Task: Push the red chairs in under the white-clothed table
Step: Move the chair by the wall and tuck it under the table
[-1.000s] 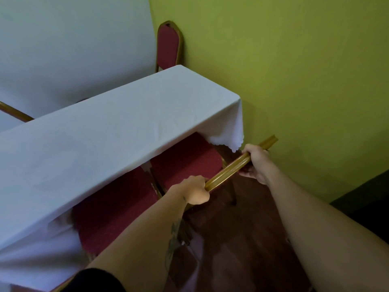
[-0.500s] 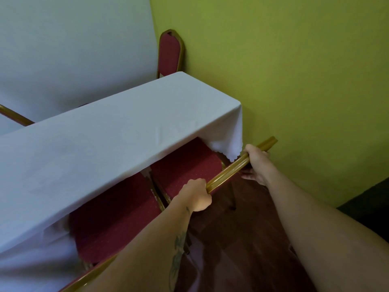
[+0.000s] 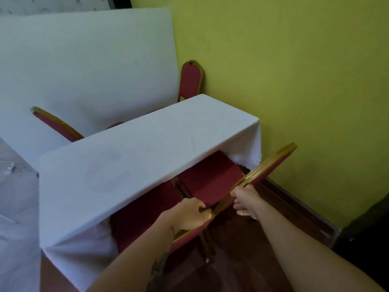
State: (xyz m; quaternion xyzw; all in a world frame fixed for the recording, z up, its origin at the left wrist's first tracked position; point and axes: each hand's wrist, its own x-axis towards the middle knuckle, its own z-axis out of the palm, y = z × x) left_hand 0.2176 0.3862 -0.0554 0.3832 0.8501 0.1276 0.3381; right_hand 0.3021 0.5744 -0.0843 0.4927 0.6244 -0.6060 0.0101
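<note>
— Green wall [image 3: 305,70] at two o'clock; where's the right chair [image 3: 210,180]?

— Seat half under the table [image 3: 134,159]. Its gold top rail [image 3: 267,165] runs seven to one o'clock.

— Hands?

— Left hand [image 3: 187,213] curled around the left chair's rail [image 3: 207,212]; right hand [image 3: 246,199] loosely hooked, fingers part spread, nearer. Push toward eleven.

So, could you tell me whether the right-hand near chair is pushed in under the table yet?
Partly in: the chair's red seat is half under the tablecloth, half still showing.
</note>
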